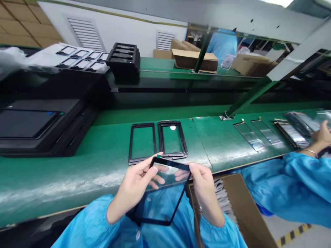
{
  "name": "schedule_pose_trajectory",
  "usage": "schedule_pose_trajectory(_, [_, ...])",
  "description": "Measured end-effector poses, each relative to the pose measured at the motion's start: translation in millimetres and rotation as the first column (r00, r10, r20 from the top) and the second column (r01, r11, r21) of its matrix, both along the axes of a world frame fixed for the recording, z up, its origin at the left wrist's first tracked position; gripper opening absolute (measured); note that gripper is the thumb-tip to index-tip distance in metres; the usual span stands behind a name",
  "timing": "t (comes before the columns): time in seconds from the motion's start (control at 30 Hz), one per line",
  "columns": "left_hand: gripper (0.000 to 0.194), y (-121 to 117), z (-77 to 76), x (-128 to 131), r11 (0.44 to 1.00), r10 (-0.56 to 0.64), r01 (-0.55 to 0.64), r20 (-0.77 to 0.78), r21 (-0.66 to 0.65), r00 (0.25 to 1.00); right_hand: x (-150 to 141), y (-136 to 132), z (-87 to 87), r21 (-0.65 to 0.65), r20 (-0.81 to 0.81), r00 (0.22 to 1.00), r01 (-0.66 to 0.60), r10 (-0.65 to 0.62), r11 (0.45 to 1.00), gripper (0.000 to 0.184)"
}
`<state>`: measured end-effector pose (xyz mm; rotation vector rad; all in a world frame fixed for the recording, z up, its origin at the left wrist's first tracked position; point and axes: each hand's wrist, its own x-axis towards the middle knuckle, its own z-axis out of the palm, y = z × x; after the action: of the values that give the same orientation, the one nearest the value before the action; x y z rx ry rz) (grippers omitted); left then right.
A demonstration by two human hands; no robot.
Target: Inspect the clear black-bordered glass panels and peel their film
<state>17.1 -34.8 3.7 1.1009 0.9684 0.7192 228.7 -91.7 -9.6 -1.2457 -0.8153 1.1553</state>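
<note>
over front edge of green workbench [64,175] | left hand [136,182] and right hand [204,189] pinch upper corners of black-bordered glass panel [161,203], held tilted | two black frames [172,122] lie on workbench just beyond panel

The fingers [158,179] of the left hand [134,182] are behind the clear glass panel [165,196], so they look dim. At the right edge, a co-worker's hand [322,136] is cut off, and the shiny panels [300,129] by it are too blurred to count. Far off, a green post [203,48] hides part of a person's blue back [222,44], and at the left edge a blurry white plastic bag [12,60] is cut off.
</note>
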Motion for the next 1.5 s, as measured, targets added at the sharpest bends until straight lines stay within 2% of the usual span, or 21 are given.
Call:
schedule_pose_trajectory(0.17, [0.066,-2,-4.4,-5,1.000,0.002,-0.002,-0.013,-0.020,1.000,0,-2,6.8,0.034,0.091,0.996,0.005,-0.008,0.999,0.047])
schedule_pose_trajectory(0.27, [0.062,2,0.0,-9,0.994,-0.019,0.030,-0.110,0.100,0.994,-2,-3,10.3,0.038,0.160,0.987,-0.020,0.014,0.999,0.045])
schedule_pose_trajectory(0.33, [0.064,8,6.3,-11,0.946,-0.055,0.132,-0.252,0.297,0.966,-7,-1,12.1,0.027,0.261,0.962,-0.095,0.085,0.995,0.041])
schedule_pose_trajectory(0.4, [0.067,13,12.8,-13,0.841,-0.165,0.341,-0.402,0.420,0.901,-12,3,13.1,-0.004,0.299,0.936,-0.194,0.186,0.981,0.031])
schedule_pose_trajectory(0.47, [0.060,17,17.6,-15,0.787,-0.313,0.495,-0.453,0.368,0.835,-11,6,13.5,-0.015,0.213,0.953,-0.217,0.215,0.976,0.024])
schedule_pose_trajectory(0.5, [0.055,19,19.1,-16,0.808,-0.359,0.503,-0.421,0.308,0.833,-6,5,13.2,-0.006,0.161,0.971,-0.177,0.175,0.984,0.027])
schedule_pose_trajectory(0.57, [0.049,19,20.6,-19,0.911,-0.308,0.370,-0.296,0.183,0.904,11,1,10.4,0.023,0.137,0.991,-0.016,0.013,1.000,0.038])
schedule_pose_trajectory(0.63, [0.048,16,20.4,-21,0.983,-0.140,0.158,-0.173,0.094,0.975,32,-7,3.2,0.044,0.205,0.969,0.134,-0.140,0.990,0.041])
schedule_pose_trajectory(0.73, [0.053,12,15.8,-22,0.997,0.070,-0.067,-0.072,0.047,0.995,49,-18,-11.3,-0.027,0.085,0.995,0.059,-0.056,0.998,0.051])
schedule_pose_trajectory(0.8, [0.057,10,9.6,-22,0.992,0.118,-0.116,-0.051,0.044,0.992,46,-22,-16.4,-0.044,0.000,0.998,0.062,-0.062,0.997,0.050])
schedule_pose_trajectory(0.87, [0.057,10,2.9,-23,0.994,0.094,-0.089,-0.067,0.070,0.993,36,-23,-15.7,-0.025,-0.004,0.991,0.136,-0.136,0.990,0.042])
schedule_pose_trajectory(0.93, [0.051,13,-1.2,-24,0.976,0.081,-0.047,-0.151,0.213,0.985,26,-22,-11.3,0.001,0.029,0.984,0.178,-0.178,0.984,0.032])
schedule_pose_trajectory(1.0, [0.049,17,-0.2,-23,0.871,0.139,0.029,-0.303,0.491,0.943,21,-20,-6.3,0.017,0.065,0.983,0.172,-0.173,0.985,0.026])
schedule_pose_trajectory(1.07, [0.051,22,4.6,-19,0.649,0.189,0.219,-0.433,0.729,0.881,19,-19,-2.9,0.035,0.095,0.984,0.149,-0.152,0.988,0.023])
schedule_pose_trajectory(1.13, [0.040,29,9.0,-12,0.444,0.135,0.421,-0.524,0.791,0.841,18,-20,-2.0,0.052,0.119,0.984,0.123,-0.129,0.991,0.021])
schedule_pose_trajectory(1.17, [0.031,32,9.8,-8,0.384,0.075,0.489,-0.554,0.783,0.829,17,-21,-2.2,0.058,0.129,0.984,0.117,-0.123,0.991,0.020])
schedule_pose_trajectory(1.2, [0.027,34,9.5,-5,0.362,0.012,0.533,-0.576,0.764,0.817,16,-23,-2.8,0.061,0.138,0.984,0.108,-0.116,0.992,0.021])
schedule_pose_trajectory(1.33, [0.034,39,0.5,8,0.462,-0.127,0.579,-0.596,0.672,0.793,9,-25,-8.3,0.034,0.141,0.988,0.063,-0.067,0.997,0.028])
schedule_pose_trajectory(1.4, [0.033,39,-2.3,12,0.516,-0.194,0.579,-0.572,0.632,0.797,12,-21,-12.6,0.003,0.103,0.994,-0.023,0.022,1.000,0.037])
schedule_pose_trajectory(1.43, [0.035,38,-1.8,13,0.555,-0.224,0.569,-0.550,0.607,0.805,18,-18,-14.2,-0.010,0.087,0.993,-0.076,0.077,0.997,0.044])
schedule_pose_trajectory(1.5, [0.042,40,2.8,11,0.692,-0.229,0.482,-0.470,0.538,0.852,43,-7,-14.6,-0.035,0.137,0.981,-0.137,0.140,0.990,0.066])
